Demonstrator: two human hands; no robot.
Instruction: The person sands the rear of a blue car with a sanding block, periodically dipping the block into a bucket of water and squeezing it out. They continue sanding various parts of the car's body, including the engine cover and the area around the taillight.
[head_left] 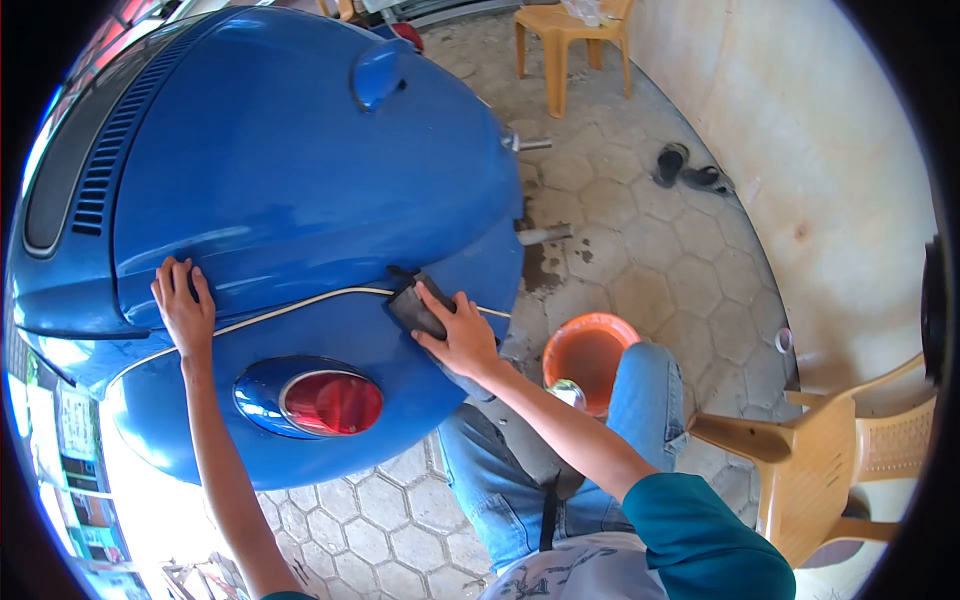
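Note:
A rounded blue car [300, 150] fills the left and middle of the head view, its rear end towards me. My left hand [185, 308] lies on the bodywork near the lid's lower left edge, fingers extended and holding nothing. A dark grey rectangular pad [415, 310] is gripped in my right hand [458, 335] and pressed against the car where the fender [300, 325] meets the body. Beneath the pad passes a thin cream trim strip [290, 305]. Below, between both arms, sits a red tail light [333, 403] in a blue housing.
An orange bucket [562, 332] stands on the hexagonal paving [620, 255] by my knee. Two exhaust pipes [545, 235] stick out from the car. Yellow plastic chairs [820, 460] stand at right and at the back [557, 45]. Dark sandals [672, 163] lie near the wall [790, 130].

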